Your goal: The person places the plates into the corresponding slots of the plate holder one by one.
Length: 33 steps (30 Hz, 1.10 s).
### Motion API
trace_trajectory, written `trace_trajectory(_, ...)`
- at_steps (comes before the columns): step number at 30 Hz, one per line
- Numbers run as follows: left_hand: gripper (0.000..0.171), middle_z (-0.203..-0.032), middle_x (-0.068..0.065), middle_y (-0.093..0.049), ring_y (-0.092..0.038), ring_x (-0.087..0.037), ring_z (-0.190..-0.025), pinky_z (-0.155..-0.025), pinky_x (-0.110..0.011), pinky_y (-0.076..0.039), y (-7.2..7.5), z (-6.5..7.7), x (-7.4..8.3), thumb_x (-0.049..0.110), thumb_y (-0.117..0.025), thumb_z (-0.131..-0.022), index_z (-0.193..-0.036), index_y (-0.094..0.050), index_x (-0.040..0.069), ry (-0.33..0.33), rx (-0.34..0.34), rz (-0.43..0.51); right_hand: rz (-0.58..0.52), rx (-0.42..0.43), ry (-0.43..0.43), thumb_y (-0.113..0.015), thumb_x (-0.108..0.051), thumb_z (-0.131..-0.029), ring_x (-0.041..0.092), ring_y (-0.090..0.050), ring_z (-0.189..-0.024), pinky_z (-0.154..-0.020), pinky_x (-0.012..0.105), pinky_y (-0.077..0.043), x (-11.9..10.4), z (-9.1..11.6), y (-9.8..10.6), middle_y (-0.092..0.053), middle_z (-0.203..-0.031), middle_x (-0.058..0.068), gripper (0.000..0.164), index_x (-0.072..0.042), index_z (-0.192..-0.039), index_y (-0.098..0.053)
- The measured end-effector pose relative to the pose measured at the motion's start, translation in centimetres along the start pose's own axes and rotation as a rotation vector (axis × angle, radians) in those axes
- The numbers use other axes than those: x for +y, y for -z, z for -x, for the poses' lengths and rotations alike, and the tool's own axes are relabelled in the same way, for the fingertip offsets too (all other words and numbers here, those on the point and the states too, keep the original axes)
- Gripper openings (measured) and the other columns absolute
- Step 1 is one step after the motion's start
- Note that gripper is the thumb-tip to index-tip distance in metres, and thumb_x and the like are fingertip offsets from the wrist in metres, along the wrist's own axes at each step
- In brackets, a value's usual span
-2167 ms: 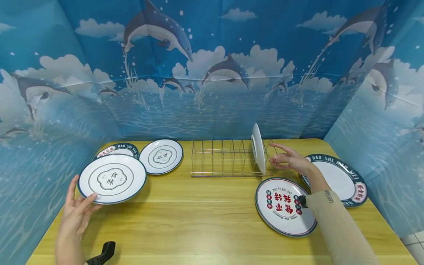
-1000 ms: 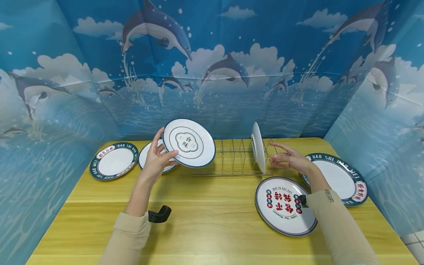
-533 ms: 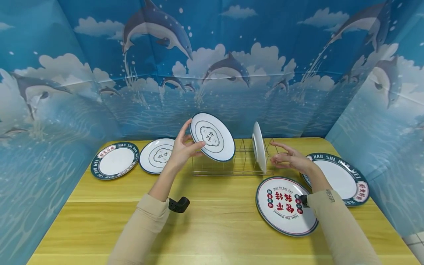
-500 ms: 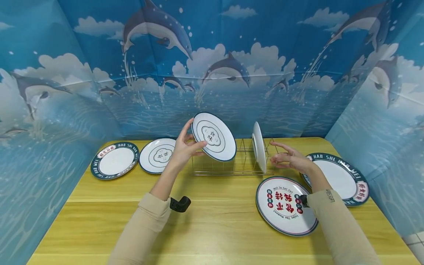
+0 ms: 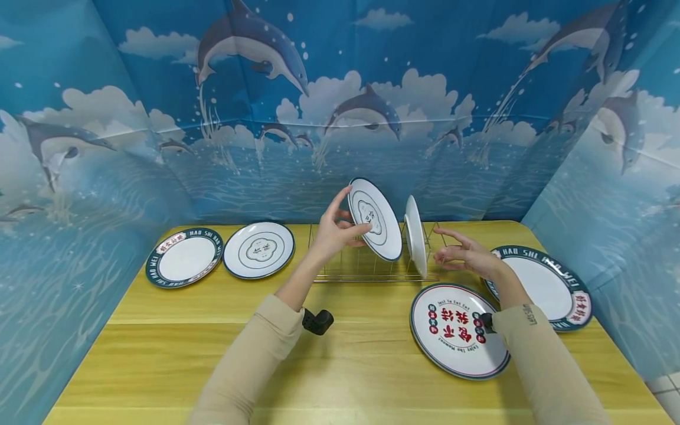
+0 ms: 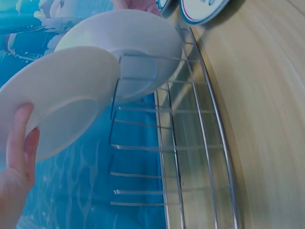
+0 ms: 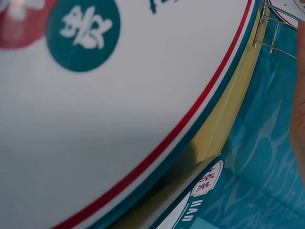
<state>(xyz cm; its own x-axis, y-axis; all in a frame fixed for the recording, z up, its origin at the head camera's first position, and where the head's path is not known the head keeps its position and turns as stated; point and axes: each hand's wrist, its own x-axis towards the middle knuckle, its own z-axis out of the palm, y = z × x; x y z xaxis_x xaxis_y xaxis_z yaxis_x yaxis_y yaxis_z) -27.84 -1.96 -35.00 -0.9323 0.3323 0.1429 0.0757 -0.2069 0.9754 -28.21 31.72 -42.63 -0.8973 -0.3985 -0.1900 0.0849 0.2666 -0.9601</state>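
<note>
My left hand (image 5: 332, 236) grips the rim of a white, dark-edged plate (image 5: 383, 239), thumb on the printed face and fingers behind. The plate is tilted, raised over the wire dish rack (image 5: 366, 280). In the left wrist view its plain underside (image 6: 81, 71) overlaps another plate (image 6: 143, 33). That second plate (image 5: 418, 248) stands on edge near the rack's right end. My right hand (image 5: 464, 257) is at that end, fingers loosely extended and fingertips right at the end wires. The right wrist view shows only a strip of it.
A plate with red lettering (image 5: 459, 351) lies in front of the rack, under the right forearm. A green-rimmed plate (image 5: 536, 289) lies at the right. Another green-rimmed plate (image 5: 183, 260) and a smaller white plate (image 5: 258, 251) lie back left. A dolphin-print curtain (image 5: 340, 147) encloses the table.
My left hand has carried the plate from the left side rightward and up over the rack, turning it steeper. The left-side plates are uncovered. The right hand has stayed put.
</note>
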Motion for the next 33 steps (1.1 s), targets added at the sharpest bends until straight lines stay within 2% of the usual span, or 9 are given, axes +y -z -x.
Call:
trace_trajectory(6, 0.081, -0.1, -0.011, -0.042, -0.057, -0.013, -0.068, -0.065, -0.044, -0.057, -1.2, -0.7, 0.2, 0.002, -0.068, -0.08, -0.144, -0.028, 0.031, 0.013, -0.033, -0.068, 0.002, -0.002, 0.009, -0.048, -0.02, -0.096, 0.019, -0.059, -0.098, -0.089, 0.036, -0.051, 0.1, 0.0, 0.0, -0.056, -0.111, 0.023, 0.063, -0.014, -0.147, -0.012)
trace_trajectory(12, 0.083, -0.099, -0.009, -0.04, -0.054, -0.013, -0.069, -0.067, -0.044, -0.057, -2.1, -1.2, 0.1, 0.005, -0.07, -0.079, -0.145, -0.025, 0.028, 0.046, -0.046, -0.135, -0.016, -0.007, 0.006, -0.048, -0.019, -0.096, 0.017, -0.06, -0.096, -0.088, 0.031, -0.051, 0.3, -0.1, 0.1, -0.059, -0.105, 0.015, 0.062, -0.014, -0.147, -0.012)
trace_trajectory(18, 0.081, -0.1, -0.01, -0.041, -0.054, -0.015, -0.069, -0.064, -0.037, -0.058, -3.5, -1.5, -0.3, 0.011, -0.072, -0.079, -0.144, -0.028, 0.032, 0.022, -0.044, -0.245, -0.013, -0.003, 0.002, -0.048, -0.019, -0.096, 0.019, -0.06, -0.096, -0.092, 0.039, -0.049, 0.2, -0.1, 0.0, -0.059, -0.105, 0.016, 0.062, -0.014, -0.147, -0.012)
trace_trajectory(25, 0.077, -0.096, -0.017, -0.046, -0.059, -0.027, -0.066, -0.054, -0.029, -0.057, -5.0, -1.8, -1.4, 0.015, -0.072, -0.079, -0.143, -0.03, 0.03, -0.057, -0.075, -0.374, -0.009, 0.0, -0.002, -0.048, -0.02, -0.096, 0.028, -0.058, -0.1, -0.093, 0.042, -0.047, -0.1, 0.1, -0.1, -0.057, -0.108, 0.022, 0.062, -0.014, -0.147, -0.012)
trace_trajectory(29, 0.074, -0.101, -0.02, -0.046, -0.058, -0.026, -0.06, -0.051, -0.028, -0.056, -5.6, -1.9, -2.3, 0.013, -0.072, -0.079, -0.141, -0.034, 0.031, -0.04, -0.063, -0.397, -0.006, 0.001, -0.005, -0.047, -0.02, -0.097, 0.028, -0.058, -0.1, -0.094, 0.044, -0.046, -0.1, 0.1, -0.1, -0.056, -0.108, 0.023, 0.062, -0.014, -0.147, -0.012)
trace_trajectory(33, 0.074, -0.104, -0.015, -0.041, -0.057, -0.023, -0.06, -0.053, -0.029, -0.057, -6.1, -1.8, -3.0, 0.01, -0.072, -0.079, -0.14, -0.035, 0.032, -0.009, -0.049, -0.383, -0.002, -0.001, -0.012, -0.047, -0.02, -0.097, 0.027, -0.058, -0.101, -0.095, 0.046, -0.045, -0.1, 0.1, -0.1, -0.057, -0.108, 0.022, 0.062, -0.015, -0.147, -0.011)
